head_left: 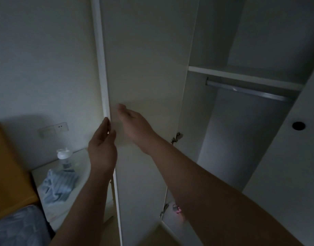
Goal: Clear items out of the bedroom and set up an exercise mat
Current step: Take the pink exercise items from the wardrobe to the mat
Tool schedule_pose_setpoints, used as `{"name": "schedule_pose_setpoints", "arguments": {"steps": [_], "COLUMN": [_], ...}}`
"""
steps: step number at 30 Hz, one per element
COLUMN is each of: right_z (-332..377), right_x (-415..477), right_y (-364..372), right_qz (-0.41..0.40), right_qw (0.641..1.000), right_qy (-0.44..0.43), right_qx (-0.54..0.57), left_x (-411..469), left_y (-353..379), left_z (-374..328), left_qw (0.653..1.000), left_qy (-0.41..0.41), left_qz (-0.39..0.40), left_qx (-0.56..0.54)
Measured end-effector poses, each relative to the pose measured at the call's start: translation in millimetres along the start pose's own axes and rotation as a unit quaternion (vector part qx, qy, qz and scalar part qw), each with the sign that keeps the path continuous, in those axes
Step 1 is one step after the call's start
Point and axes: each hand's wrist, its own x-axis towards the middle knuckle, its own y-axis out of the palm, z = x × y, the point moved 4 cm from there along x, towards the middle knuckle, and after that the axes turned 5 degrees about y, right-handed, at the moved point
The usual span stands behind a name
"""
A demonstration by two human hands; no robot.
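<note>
A tall white wardrobe door (145, 71) stands swung open in front of me, edge-on at its left side. My left hand (102, 150) is at the door's outer edge, fingers curled around it. My right hand (134, 126) lies flat against the door's inner face, fingers apart, holding nothing. Behind the door the wardrobe interior (223, 130) shows a shelf (241, 75) and a bare metal hanging rail (246, 91). No exercise mat is in view.
At lower left a white bedside table (78, 157) carries a clear bottle with a white cap (63, 157) and a crumpled blue striped cloth (58, 185). A bed with an orange headboard (8, 167) and blue bedding (17, 228) lies beside it. A second wardrobe door (294, 157) stands at right.
</note>
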Motion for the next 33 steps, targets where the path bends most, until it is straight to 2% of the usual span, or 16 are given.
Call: {"name": "schedule_pose_setpoints", "arguments": {"steps": [4,9,13,15,17,20,23,25,30,33], "right_z": [0,-5,-19,-33,-51,-82,-121,-143,-171,-176], "right_x": [15,26,19,10,-2,-32,-62,-82,-133,-149], "right_y": [11,13,0,-19,-50,-111,-176,-215,-295,-327], "right_qz": [0.026,0.02,0.006,-0.045,-0.106,-0.233,-0.386,-0.457,-0.566,-0.598], "right_qw": [0.999,0.999,0.996,0.994,0.991,0.972,0.918,0.881,0.806,0.784], "right_qy": [0.016,0.014,0.022,0.037,0.037,0.032,0.09,0.12,0.141,0.149], "right_qx": [0.014,0.037,0.084,0.088,0.067,0.025,0.008,0.026,0.093,0.077], "left_x": [6,9,-4,-20,-35,-54,-78,-90,-123,-137], "left_y": [-4,-9,-2,10,29,72,119,151,237,274], "left_z": [10,19,19,15,18,39,51,53,38,25], "left_qw": [0.999,0.998,0.994,0.982,0.977,0.993,0.987,0.977,0.925,0.896], "left_qy": [-0.004,0.008,0.065,0.126,0.142,0.039,-0.036,-0.076,-0.151,-0.177], "left_qz": [0.024,0.051,-0.005,-0.026,-0.008,0.081,0.156,0.193,0.324,0.382], "left_qx": [0.023,0.048,0.084,0.139,0.156,0.08,0.004,-0.047,-0.128,-0.142]}}
